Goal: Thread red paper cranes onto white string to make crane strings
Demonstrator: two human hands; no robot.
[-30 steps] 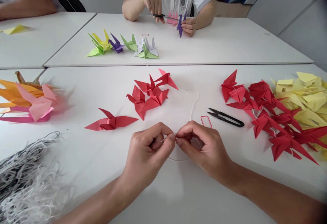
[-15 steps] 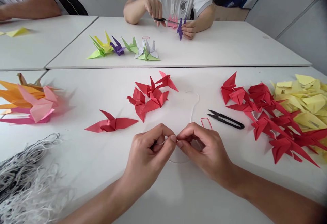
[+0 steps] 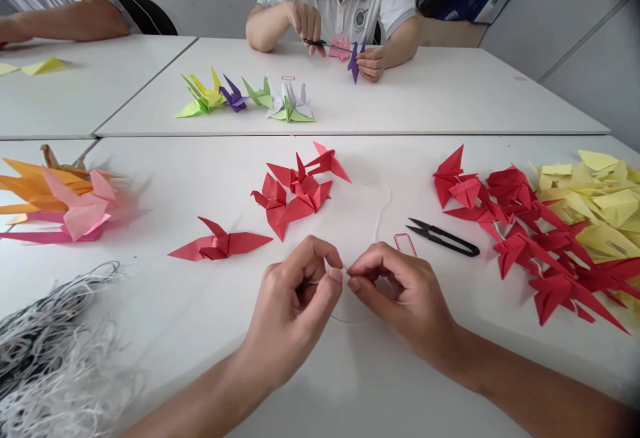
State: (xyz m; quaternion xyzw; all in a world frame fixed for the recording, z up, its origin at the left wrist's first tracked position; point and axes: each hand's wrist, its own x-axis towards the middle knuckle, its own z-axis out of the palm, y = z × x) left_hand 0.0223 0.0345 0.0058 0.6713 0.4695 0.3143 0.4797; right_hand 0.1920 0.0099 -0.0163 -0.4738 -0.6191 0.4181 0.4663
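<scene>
**My left hand point(image 3: 295, 298) and right hand point(image 3: 405, 298) pinch a white cord point(image 3: 381, 215) just above the desk point(image 3: 150, 291).**
Both grips are narrow, fingertips almost meeting, probably to control such thin cord; its fine end is too small to make out. Black thread snips point(image 3: 443, 238) and a small red rectangular loop point(image 3: 405, 245) lie just right of my hands, seemingly kept within reach. Red paper cranes point(image 3: 295, 188) sit farther off, a larger heap of red cranes point(image 3: 525, 238) lies right, and a tangle of white and black cords point(image 3: 55, 351) lies left. No writing is readable.
</scene>
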